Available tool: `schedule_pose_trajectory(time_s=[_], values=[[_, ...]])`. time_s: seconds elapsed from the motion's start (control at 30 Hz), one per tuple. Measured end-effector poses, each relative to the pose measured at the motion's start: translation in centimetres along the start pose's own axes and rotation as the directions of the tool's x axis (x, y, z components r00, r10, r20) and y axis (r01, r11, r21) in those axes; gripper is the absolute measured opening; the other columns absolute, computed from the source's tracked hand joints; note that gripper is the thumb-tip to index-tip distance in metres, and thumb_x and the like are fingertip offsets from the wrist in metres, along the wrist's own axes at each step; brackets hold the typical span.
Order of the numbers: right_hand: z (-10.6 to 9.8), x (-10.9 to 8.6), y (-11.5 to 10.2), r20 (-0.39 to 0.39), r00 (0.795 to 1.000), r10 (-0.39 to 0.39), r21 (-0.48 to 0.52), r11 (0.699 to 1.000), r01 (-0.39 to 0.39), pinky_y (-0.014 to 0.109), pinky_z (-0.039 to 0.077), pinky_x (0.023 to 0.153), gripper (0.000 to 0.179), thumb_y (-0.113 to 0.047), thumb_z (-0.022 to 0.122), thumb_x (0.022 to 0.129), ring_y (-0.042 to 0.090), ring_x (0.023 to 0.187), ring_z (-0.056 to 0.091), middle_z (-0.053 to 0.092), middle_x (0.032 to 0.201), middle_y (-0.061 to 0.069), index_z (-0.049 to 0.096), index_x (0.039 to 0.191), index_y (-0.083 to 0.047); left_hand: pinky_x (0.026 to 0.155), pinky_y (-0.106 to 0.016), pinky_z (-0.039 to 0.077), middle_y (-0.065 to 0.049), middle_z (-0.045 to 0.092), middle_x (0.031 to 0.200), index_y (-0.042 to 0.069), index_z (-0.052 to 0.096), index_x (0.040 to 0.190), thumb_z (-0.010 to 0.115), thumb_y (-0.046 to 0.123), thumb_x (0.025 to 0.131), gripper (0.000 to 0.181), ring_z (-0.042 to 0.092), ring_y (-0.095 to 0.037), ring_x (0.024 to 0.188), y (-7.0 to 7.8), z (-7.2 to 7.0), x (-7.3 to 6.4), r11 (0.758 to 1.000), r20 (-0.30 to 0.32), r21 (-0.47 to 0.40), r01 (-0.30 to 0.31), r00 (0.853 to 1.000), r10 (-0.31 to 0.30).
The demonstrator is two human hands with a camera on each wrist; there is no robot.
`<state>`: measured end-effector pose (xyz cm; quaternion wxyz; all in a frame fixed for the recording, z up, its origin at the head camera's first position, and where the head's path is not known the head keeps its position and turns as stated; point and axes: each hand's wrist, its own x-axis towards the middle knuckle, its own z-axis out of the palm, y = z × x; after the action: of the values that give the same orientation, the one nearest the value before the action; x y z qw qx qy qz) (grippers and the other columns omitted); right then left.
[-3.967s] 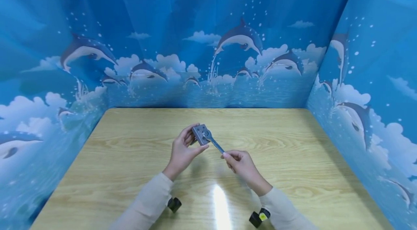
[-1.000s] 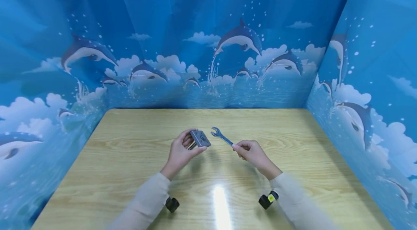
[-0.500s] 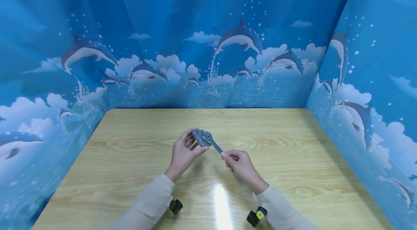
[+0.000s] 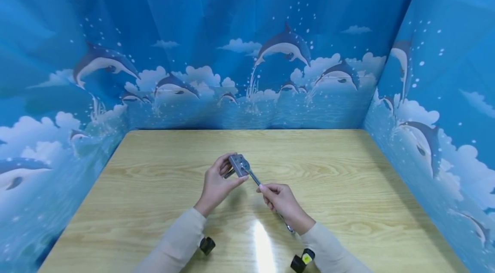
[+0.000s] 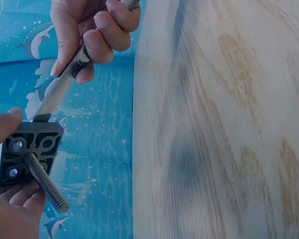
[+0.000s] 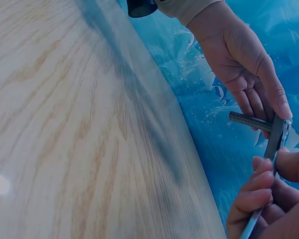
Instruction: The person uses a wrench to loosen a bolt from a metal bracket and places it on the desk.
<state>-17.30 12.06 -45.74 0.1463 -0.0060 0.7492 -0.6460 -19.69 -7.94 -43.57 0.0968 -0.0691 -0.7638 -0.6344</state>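
Observation:
Above the middle of the table, my left hand (image 4: 215,186) holds a small square grey plate (image 4: 235,164) by its edges, thumb on the near edge and fingers on the far side. A threaded bolt (image 5: 46,181) sticks out of the plate's back, which shows ribs and round holes in the left wrist view. My right hand (image 4: 285,205) grips a metal wrench (image 4: 253,177) around its shaft. The wrench's head lies against the plate's front face, at the fitting in its middle; its seating there is too small to tell. The wrench's other end (image 4: 290,228) shows below my right hand.
The wood-grain table (image 4: 162,157) spreads beneath both hands. Blue dolphin-printed sheeting (image 4: 216,62) encloses it at the back and sides. A black wrist camera (image 4: 207,245) sits on the left sleeve, and another wrist camera (image 4: 298,263) on the right.
One second ago the wrench was apart from the plate, to its right; half a second ago it was back against it. Since then my right hand has swung the shaft slightly left and toward me.

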Motion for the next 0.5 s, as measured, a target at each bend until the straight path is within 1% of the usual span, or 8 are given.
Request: schedule_pose_trajectory(time_s=[0.23, 0.33, 0.4, 0.5], values=[[0.1, 0.1, -0.1, 0.016, 1.000, -0.022, -0.005, 1.000, 0.022, 0.015, 0.034, 0.044, 0.042, -0.033, 0.060, 0.095, 0.010, 0.054, 0.040, 0.051, 0.064, -0.002, 0.065, 0.110, 0.006, 0.099, -0.034, 0.049, -0.013, 0.059, 0.131, 0.007, 0.052, 0.133, 0.088, 0.011, 0.065, 0.077, 0.058, -0.028, 0.118, 0.0, -0.3, 0.0, 1.000, 0.015, 0.002, 0.001, 1.000, -0.001], [-0.1, 0.1, 0.0, 0.035, 0.999, -0.028, -0.009, 1.000, 0.029, 0.015, 0.035, 0.045, 0.042, -0.033, 0.059, 0.095, 0.011, 0.055, 0.040, 0.051, 0.065, -0.002, 0.064, 0.110, 0.006, 0.099, -0.032, 0.049, -0.014, 0.059, 0.131, 0.007, 0.053, 0.132, 0.087, 0.009, 0.065, 0.076, 0.058, -0.028, 0.119, 0.1, -0.5, -0.1, 1.000, 0.031, -0.012, 0.001, 1.000, 0.000], [-0.3, 0.1, 0.0, 0.051, 0.998, -0.032, -0.018, 0.999, 0.033, 0.016, 0.035, 0.045, 0.041, -0.031, 0.058, 0.096, 0.011, 0.056, 0.040, 0.050, 0.066, -0.001, 0.064, 0.111, 0.006, 0.098, -0.030, 0.050, -0.013, 0.059, 0.131, 0.008, 0.053, 0.132, 0.087, 0.008, 0.065, 0.075, 0.058, -0.028, 0.119, 0.2, -0.7, -0.2, 1.000, 0.055, -0.026, 0.002, 0.998, -0.001], [-1.1, 0.5, 0.0, 0.078, 0.996, -0.045, -0.043, 0.998, 0.049, 0.017, 0.033, 0.045, 0.038, -0.028, 0.057, 0.097, 0.009, 0.055, 0.040, 0.050, 0.065, -0.001, 0.064, 0.110, 0.007, 0.097, -0.027, 0.050, -0.011, 0.059, 0.131, 0.010, 0.054, 0.131, 0.086, 0.006, 0.066, 0.073, 0.058, -0.026, 0.119, 0.4, -1.0, -0.2, 0.998, 0.108, -0.057, 0.006, 0.994, 0.000]])
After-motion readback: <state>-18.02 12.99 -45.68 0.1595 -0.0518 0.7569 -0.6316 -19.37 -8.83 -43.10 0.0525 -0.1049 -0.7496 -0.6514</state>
